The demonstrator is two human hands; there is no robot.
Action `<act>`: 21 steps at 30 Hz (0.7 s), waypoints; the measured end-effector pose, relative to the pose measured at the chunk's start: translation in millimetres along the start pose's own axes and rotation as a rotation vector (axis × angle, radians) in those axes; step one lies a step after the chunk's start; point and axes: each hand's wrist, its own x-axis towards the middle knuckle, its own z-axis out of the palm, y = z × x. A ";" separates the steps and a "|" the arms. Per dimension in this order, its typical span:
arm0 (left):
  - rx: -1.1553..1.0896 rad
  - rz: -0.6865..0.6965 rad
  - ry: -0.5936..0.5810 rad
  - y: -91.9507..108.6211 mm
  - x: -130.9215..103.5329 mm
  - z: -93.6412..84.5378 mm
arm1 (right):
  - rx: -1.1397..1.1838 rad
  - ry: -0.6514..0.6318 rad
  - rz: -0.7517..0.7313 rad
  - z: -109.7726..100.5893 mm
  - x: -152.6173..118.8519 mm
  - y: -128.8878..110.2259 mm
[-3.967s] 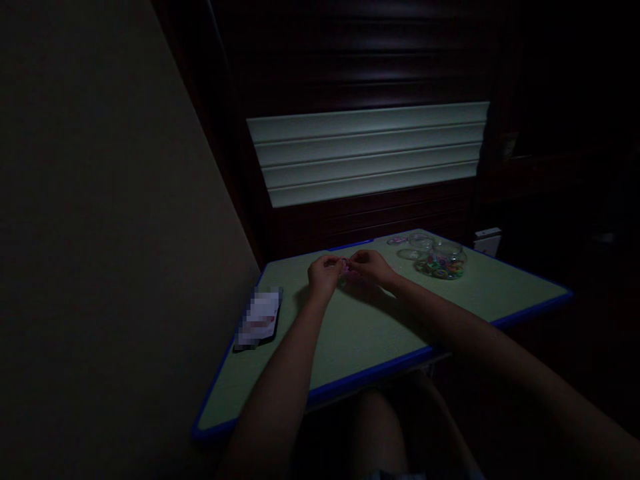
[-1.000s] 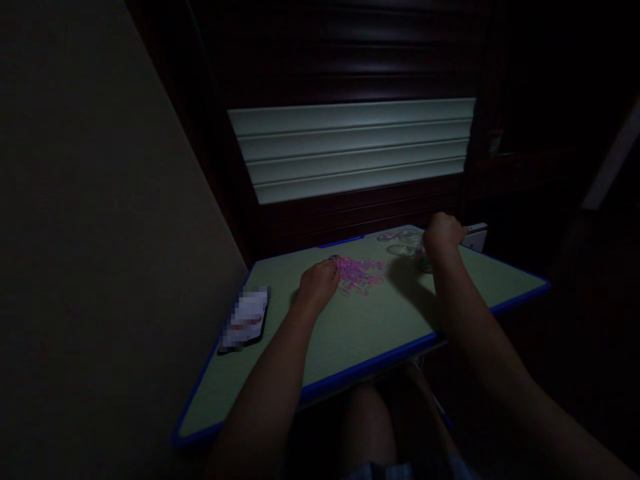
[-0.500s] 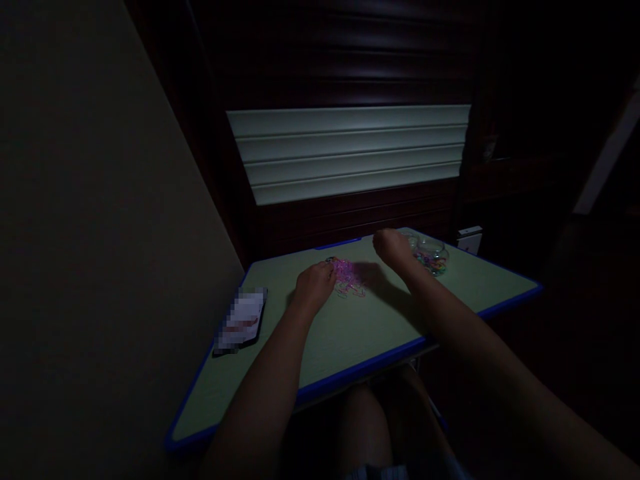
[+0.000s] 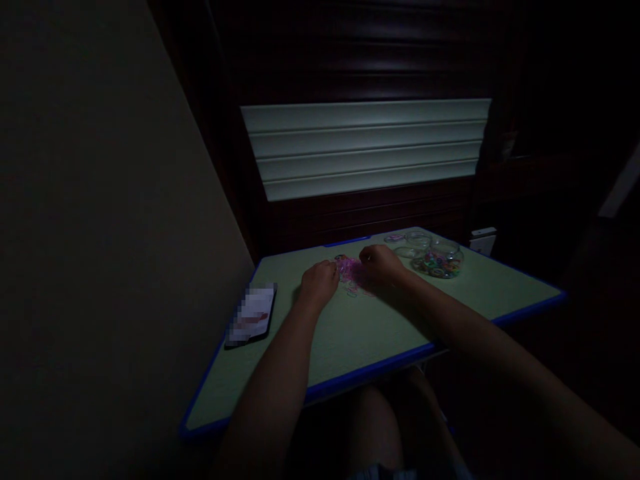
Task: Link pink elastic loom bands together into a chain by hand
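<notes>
Left hand (image 4: 319, 285) and right hand (image 4: 383, 264), fingers curled, flank the pink pile (image 4: 346, 269); any hold is indiscernible. Light fingertip pressure should limit scattering.

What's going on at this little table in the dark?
A person is sitting at the table, working with bare hands over a pile of small pink loops. The left hand is at the pile's left edge and the right hand at its right; it is too dark to tell what either holds. A clear jar of colourful bits stands to the right, and a phone-like device lies to the left.
</notes>
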 end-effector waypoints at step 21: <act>-0.057 -0.013 -0.049 -1.1 1.0 5.4 | -0.210 -0.099 0.114 31.4 56.2 -20.4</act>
